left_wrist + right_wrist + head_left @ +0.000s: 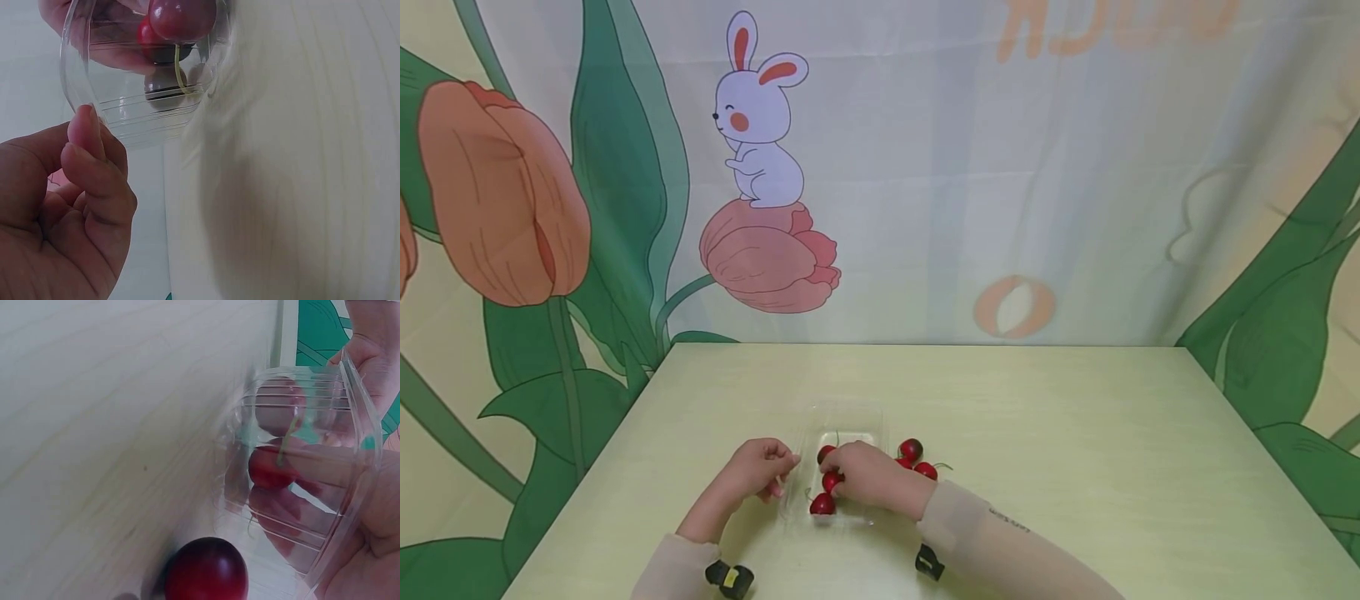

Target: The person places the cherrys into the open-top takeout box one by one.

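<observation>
A clear plastic container [859, 437] with several dark red cherries inside stands on the table. My left hand [758, 468] is at its left side; in the left wrist view the thumb and index finger pinch the container's rim [76, 69]. My right hand [876, 477] reaches down into the container from the right, its thumb and fingertips around a cherry [832, 482]. One cherry [822, 504] lies nearer the front wall and another [827, 452] farther back, partly covered by the right fingers. Through the clear wall in the right wrist view, the fingers show beside a red cherry [272, 467].
Several loose cherries [926, 471] lie on the table [1060, 433] just right of the container, partly behind the right wrist. A printed curtain [910, 167] with a rabbit and tulips hangs behind the table's far edge. Dark bands [730, 578] are on both wrists.
</observation>
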Tool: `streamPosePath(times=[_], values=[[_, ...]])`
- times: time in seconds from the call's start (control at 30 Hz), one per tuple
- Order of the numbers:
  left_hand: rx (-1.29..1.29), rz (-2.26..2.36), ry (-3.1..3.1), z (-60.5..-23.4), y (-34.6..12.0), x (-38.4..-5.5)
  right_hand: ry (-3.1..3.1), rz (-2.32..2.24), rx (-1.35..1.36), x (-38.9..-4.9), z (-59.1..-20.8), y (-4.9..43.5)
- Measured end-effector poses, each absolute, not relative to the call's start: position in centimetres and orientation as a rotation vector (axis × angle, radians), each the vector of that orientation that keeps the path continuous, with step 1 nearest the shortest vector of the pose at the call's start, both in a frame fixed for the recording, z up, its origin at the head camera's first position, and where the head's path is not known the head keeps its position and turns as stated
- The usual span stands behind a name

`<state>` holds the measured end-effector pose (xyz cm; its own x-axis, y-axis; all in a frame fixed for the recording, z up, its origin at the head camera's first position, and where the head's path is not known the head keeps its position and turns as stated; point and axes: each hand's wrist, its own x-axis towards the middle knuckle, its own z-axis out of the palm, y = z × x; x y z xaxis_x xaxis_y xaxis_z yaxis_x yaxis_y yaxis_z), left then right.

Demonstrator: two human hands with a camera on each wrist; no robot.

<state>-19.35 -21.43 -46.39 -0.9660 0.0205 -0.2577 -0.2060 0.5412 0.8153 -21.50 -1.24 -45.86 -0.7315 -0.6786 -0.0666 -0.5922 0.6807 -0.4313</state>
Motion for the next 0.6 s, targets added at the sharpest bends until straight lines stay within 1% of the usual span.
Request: streamPosePath(times=[0.43, 0.6], values=[[-0.11, 1.404, 2.543, -46.4, -21.6, -19.3, 2.649, -0.641, -1.003, -22.0, -45.6, -0.9], [-0.102, 1.404, 2.542, -46.4, -21.6, -19.3, 2.597, -0.781, -0.969, -22.3, -44.8, -0.4]])
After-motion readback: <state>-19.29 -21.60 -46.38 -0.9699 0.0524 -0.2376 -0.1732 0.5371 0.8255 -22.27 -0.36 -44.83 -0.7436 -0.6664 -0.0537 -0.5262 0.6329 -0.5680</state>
